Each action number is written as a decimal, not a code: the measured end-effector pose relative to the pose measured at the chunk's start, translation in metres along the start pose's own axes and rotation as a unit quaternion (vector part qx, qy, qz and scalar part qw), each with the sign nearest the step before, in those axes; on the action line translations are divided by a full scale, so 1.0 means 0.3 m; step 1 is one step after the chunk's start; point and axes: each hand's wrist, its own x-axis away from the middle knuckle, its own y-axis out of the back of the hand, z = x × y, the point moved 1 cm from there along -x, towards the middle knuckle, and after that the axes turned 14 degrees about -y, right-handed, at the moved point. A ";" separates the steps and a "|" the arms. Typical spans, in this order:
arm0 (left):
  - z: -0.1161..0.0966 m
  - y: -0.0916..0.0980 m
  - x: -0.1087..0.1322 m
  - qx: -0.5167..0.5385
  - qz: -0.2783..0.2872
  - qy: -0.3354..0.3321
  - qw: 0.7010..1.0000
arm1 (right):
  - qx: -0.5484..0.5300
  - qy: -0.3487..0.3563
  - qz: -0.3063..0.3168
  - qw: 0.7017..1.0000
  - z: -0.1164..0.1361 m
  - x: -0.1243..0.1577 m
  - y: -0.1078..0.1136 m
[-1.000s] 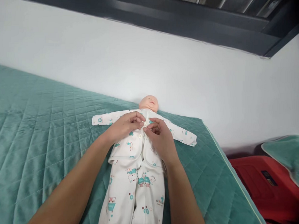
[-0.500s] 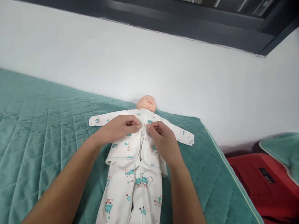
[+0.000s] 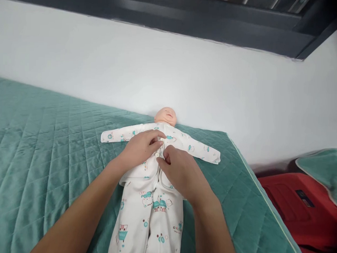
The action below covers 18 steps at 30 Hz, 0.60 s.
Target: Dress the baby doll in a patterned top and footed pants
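Note:
A baby doll (image 3: 165,115) lies on its back, its arms spread to both sides. It wears a white printed jacket (image 3: 205,151) with a front opening and white printed trousers (image 3: 162,229). My left hand (image 3: 142,147) rests on the jacket's chest, thumb and fingers pinching the front edge. Just below and to the right, my right hand (image 3: 180,170) is closed with curled fingers at the opening, thumb near a small button (image 3: 157,155). The cloth between the right fingertips is mostly hidden. Below the hands, the jacket's lower front hangs apart over the trousers.
A green quilted cover (image 3: 46,155) lies under the doll, its piped edge running down the right. Beyond that edge are a red plastic item (image 3: 295,204) and a green cloth (image 3: 324,169). A white wall (image 3: 159,63) stands behind, below a dark frame (image 3: 161,15).
My right hand has moved down and left along the jacket's opening, toward the small button. My left hand has shifted slightly right, its fingers now over the opening.

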 end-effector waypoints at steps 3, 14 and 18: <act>0.004 -0.008 0.000 -0.002 -0.007 0.006 1.000 | 0.002 0.019 0.004 1.000 -0.001 -0.005 -0.006; -0.025 0.046 0.018 0.106 0.012 0.024 0.994 | -0.246 -0.012 0.135 0.960 -0.080 -0.052 0.015; -0.049 0.063 0.074 0.147 0.067 0.043 0.986 | -0.307 -0.018 0.132 0.942 -0.079 -0.057 0.011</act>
